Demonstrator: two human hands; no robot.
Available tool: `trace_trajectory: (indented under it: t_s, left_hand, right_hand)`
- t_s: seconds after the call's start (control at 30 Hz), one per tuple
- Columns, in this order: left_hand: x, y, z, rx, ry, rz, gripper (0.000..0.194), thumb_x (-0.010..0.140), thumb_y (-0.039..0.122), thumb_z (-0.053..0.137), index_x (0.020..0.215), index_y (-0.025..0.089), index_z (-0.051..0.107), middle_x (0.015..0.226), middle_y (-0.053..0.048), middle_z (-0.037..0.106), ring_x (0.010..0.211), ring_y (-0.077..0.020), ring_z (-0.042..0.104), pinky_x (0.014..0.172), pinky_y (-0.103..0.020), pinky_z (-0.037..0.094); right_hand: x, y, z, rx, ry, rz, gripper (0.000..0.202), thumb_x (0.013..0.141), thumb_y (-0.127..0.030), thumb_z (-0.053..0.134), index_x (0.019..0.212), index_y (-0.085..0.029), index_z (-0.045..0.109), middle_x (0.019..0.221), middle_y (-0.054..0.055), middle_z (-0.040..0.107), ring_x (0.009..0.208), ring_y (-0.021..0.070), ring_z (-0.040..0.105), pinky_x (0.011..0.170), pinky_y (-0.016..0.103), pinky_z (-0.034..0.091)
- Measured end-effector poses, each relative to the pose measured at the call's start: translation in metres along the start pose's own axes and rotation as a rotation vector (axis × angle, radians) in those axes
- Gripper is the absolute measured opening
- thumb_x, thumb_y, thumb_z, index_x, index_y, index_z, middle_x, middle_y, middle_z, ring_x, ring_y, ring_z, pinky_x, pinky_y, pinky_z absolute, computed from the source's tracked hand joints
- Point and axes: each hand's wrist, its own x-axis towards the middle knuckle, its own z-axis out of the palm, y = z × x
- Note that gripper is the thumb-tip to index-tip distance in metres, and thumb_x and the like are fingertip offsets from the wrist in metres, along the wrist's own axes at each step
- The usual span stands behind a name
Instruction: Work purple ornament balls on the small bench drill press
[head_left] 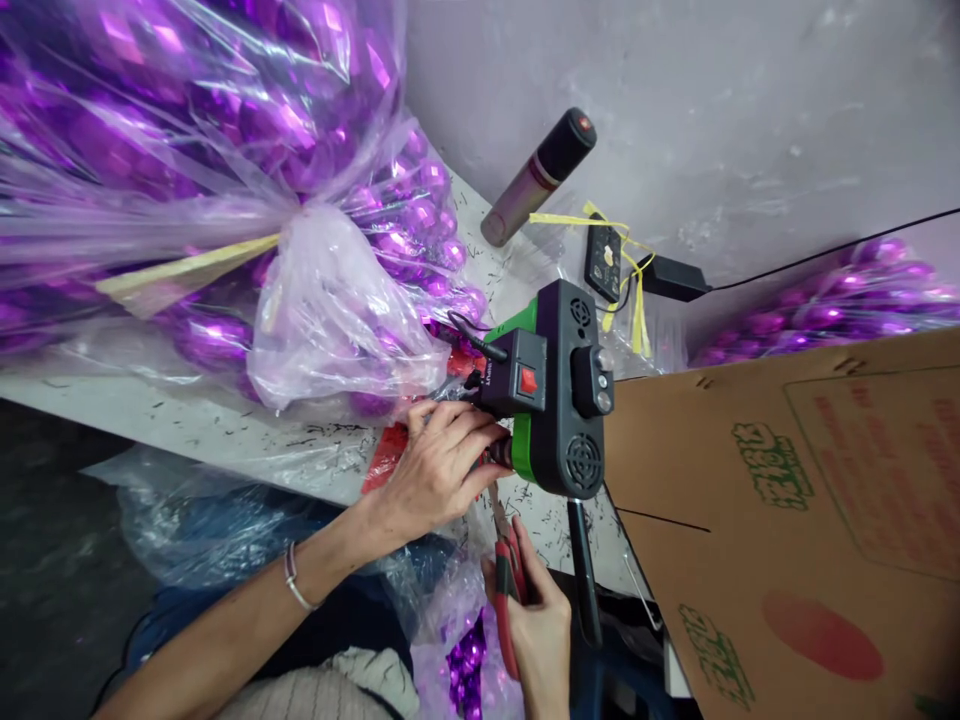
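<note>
My left hand [446, 465] is closed by the lower green part of a black and green electric machine [568, 390] with a red switch. Its fingertips pinch something small there that I cannot make out. Below it, my right hand [536, 610] grips pliers [506, 585] with red and black handles, the metal jaws pointing up towards the left fingertips. Red film [385, 455] lies on the table beside my left wrist. Under the pliers, a clear bag with shiny purple pieces [469, 665] rests near my lap.
Big clear bags of shiny purple balls [202, 110] fill the left. A dark-capped bottle [536, 180] stands by the wall, near a black adapter [675, 278] and yellow ties [640, 310]. A cardboard box [780, 520] is at right. Dark scraps dot the white table [315, 455].
</note>
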Motion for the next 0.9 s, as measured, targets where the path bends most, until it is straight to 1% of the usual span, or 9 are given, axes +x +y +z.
trace_trajectory:
  t_s: [0.13, 0.27, 0.43, 0.6, 0.7, 0.77, 0.83, 0.87, 0.9]
  left_hand:
    - [0.000, 0.000, -0.001, 0.009, -0.009, 0.000, 0.018, 0.096, 0.029, 0.054, 0.102, 0.016, 0.063, 0.099, -0.006, 0.072, 0.099, -0.0229, 0.057, 0.089, -0.037, 0.030]
    - [0.000, -0.001, -0.001, 0.006, -0.011, 0.003, 0.017, 0.096, 0.028, 0.053, 0.103, 0.016, 0.062, 0.099, -0.006, 0.072, 0.099, -0.0228, 0.057, 0.090, -0.038, 0.030]
    - [-0.001, -0.002, 0.000, -0.011, -0.016, -0.001, 0.019, 0.096, 0.030, 0.054, 0.104, 0.015, 0.063, 0.100, -0.007, 0.071, 0.099, -0.0234, 0.056, 0.089, -0.039, 0.030]
    - [-0.002, -0.003, 0.001, -0.003, -0.034, 0.003, 0.019, 0.096, 0.028, 0.054, 0.105, 0.015, 0.063, 0.101, -0.007, 0.071, 0.101, -0.0236, 0.057, 0.090, -0.039, 0.030]
    - [-0.002, -0.003, 0.001, 0.001, -0.021, 0.002, 0.022, 0.097, 0.032, 0.052, 0.105, 0.015, 0.063, 0.100, -0.008, 0.071, 0.100, -0.0239, 0.057, 0.089, -0.039, 0.031]
    - [-0.002, -0.003, 0.002, -0.003, -0.018, 0.002, 0.024, 0.097, 0.035, 0.051, 0.104, 0.016, 0.063, 0.101, -0.008, 0.071, 0.101, -0.0240, 0.057, 0.089, -0.039, 0.031]
    - [-0.002, -0.002, 0.002, -0.020, -0.013, 0.004, 0.026, 0.097, 0.037, 0.051, 0.105, 0.015, 0.064, 0.100, -0.008, 0.071, 0.101, -0.0236, 0.057, 0.090, -0.039, 0.031]
    - [-0.001, -0.002, 0.002, -0.029, -0.010, 0.004, 0.027, 0.097, 0.037, 0.051, 0.105, 0.015, 0.064, 0.100, -0.007, 0.071, 0.100, -0.0234, 0.057, 0.090, -0.039, 0.031]
    - [-0.001, -0.002, 0.002, -0.035, -0.009, 0.003, 0.027, 0.097, 0.038, 0.051, 0.105, 0.015, 0.064, 0.100, -0.007, 0.071, 0.100, -0.0231, 0.057, 0.090, -0.039, 0.031]
  right_hand:
    - [0.001, -0.001, 0.000, 0.005, -0.042, 0.028, 0.064, 0.062, -0.037, 0.080, 0.121, -0.015, 0.069, 0.117, 0.012, 0.072, 0.103, 0.0283, 0.071, 0.085, 0.032, 0.060]
    - [0.001, -0.001, -0.001, 0.034, -0.040, 0.100, 0.070, 0.061, -0.039, 0.079, 0.124, -0.011, 0.067, 0.116, 0.014, 0.072, 0.101, 0.0295, 0.072, 0.083, 0.033, 0.061]
    - [0.004, 0.003, -0.001, 0.044, -0.054, 0.065, 0.067, 0.061, -0.040, 0.080, 0.122, -0.013, 0.069, 0.112, 0.013, 0.074, 0.098, 0.0306, 0.073, 0.081, 0.036, 0.062]
    - [0.004, 0.012, -0.004, 0.044, -0.090, 0.076, 0.070, 0.065, -0.040, 0.078, 0.127, -0.012, 0.064, 0.121, 0.014, 0.070, 0.106, 0.0299, 0.070, 0.088, 0.035, 0.059]
    - [0.014, 0.012, -0.003, -0.029, -0.040, 0.052, 0.066, 0.066, -0.041, 0.075, 0.125, -0.012, 0.067, 0.120, 0.013, 0.070, 0.110, 0.0301, 0.068, 0.091, 0.035, 0.056]
    - [0.023, 0.014, -0.010, -0.135, 0.046, 0.074, 0.063, 0.064, -0.042, 0.074, 0.119, -0.011, 0.071, 0.115, 0.013, 0.073, 0.111, 0.0321, 0.067, 0.093, 0.035, 0.055]
    - [0.029, 0.022, -0.025, -0.218, 0.133, 0.080, 0.068, 0.062, -0.044, 0.074, 0.123, -0.013, 0.069, 0.114, 0.011, 0.073, 0.115, 0.0323, 0.065, 0.095, 0.034, 0.052]
    - [0.031, 0.027, -0.034, -0.250, 0.105, 0.105, 0.072, 0.061, -0.043, 0.075, 0.126, -0.014, 0.066, 0.116, 0.010, 0.073, 0.114, 0.0323, 0.066, 0.095, 0.034, 0.052]
    - [0.031, 0.033, -0.042, -0.279, 0.107, 0.130, 0.074, 0.060, -0.042, 0.075, 0.128, -0.014, 0.065, 0.115, 0.010, 0.073, 0.110, 0.0327, 0.068, 0.094, 0.035, 0.053]
